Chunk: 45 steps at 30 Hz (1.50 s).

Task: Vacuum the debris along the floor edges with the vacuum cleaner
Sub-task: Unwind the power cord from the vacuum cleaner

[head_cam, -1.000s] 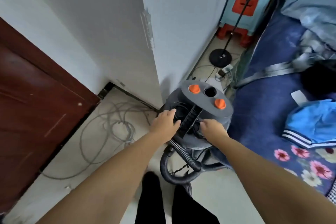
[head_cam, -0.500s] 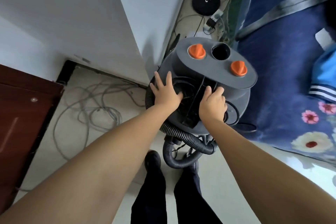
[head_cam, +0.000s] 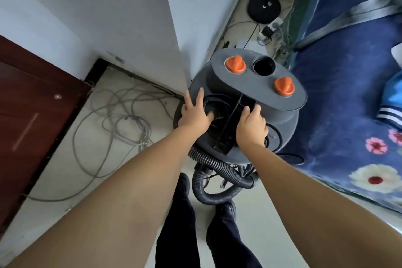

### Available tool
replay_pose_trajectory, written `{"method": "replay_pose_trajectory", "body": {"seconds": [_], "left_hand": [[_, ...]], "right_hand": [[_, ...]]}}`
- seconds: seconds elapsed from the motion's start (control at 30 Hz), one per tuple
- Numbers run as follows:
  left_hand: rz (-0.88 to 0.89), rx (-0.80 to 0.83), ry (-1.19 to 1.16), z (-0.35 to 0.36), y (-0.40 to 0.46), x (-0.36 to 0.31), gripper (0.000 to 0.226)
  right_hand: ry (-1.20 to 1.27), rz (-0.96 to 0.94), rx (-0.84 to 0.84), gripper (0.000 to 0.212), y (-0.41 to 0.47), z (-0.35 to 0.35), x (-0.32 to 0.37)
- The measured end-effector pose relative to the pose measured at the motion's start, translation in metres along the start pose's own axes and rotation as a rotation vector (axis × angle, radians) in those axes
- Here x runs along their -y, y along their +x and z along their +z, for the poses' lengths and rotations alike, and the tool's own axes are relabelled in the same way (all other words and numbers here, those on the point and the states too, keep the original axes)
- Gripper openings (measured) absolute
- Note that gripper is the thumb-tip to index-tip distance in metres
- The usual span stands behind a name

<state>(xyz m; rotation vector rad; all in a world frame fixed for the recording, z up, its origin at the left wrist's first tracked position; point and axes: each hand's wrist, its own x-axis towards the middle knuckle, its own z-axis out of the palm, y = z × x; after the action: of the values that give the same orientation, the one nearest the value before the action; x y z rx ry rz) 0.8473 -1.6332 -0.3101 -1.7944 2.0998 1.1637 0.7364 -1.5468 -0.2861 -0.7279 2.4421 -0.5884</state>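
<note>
A person's left hand (head_cam: 194, 114), fingers spread flat, and right hand (head_cam: 251, 125), fingers loosely curled, are resting on a grey vacuum cleaner (head_cam: 256, 93), gripping nothing.

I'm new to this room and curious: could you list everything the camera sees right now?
vacuum cleaner: one, grey, on the floor by the wall corner
knobs: two, orange, on the vacuum's top
hose: one, dark ribbed, looped below the vacuum
cables: tangled, grey, on the floor at left
door: one, dark red-brown, far left
lamp base: one, black, round, beyond the vacuum
bedspread: one, blue, flowered, at right
left hand: spread on the vacuum
right hand: resting on the vacuum
</note>
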Motion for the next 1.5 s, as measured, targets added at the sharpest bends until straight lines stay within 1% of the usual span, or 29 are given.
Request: {"method": "replay_pose_trajectory", "body": {"seconds": [0.2, 0.43, 0.67, 0.83, 1.13, 1.27, 1.5], "left_hand": [[-0.082, -0.034, -0.057, 0.027, -0.054, 0.016, 0.081], [-0.218, -0.092, -0.147, 0.066, -0.119, 0.033, 0.079], [-0.292, -0.15, -0.264, 0.106, -0.18, 0.064, 0.079], [-0.36, -0.181, -0.333, 0.137, -0.23, 0.073, 0.079], [-0.517, -0.306, -0.495, 0.223, -0.323, 0.06, 0.079], [-0.583, -0.363, -0.552, 0.276, -0.369, 0.041, 0.079], [-0.673, -0.411, -0.627, 0.351, -0.446, 0.013, 0.078]], "right_hand": [[-0.067, -0.094, 0.112, 0.037, -0.029, -0.008, -0.029], [-0.136, -0.206, 0.199, 0.037, -0.068, -0.016, -0.063], [-0.165, -0.291, 0.272, 0.037, -0.119, -0.016, -0.099], [-0.209, -0.357, 0.33, 0.036, -0.153, -0.022, -0.132], [-0.286, -0.536, 0.477, 0.028, -0.193, -0.054, -0.209], [-0.346, -0.612, 0.503, 0.034, -0.209, -0.077, -0.259], [-0.422, -0.675, 0.577, 0.041, -0.243, -0.114, -0.337]]}}
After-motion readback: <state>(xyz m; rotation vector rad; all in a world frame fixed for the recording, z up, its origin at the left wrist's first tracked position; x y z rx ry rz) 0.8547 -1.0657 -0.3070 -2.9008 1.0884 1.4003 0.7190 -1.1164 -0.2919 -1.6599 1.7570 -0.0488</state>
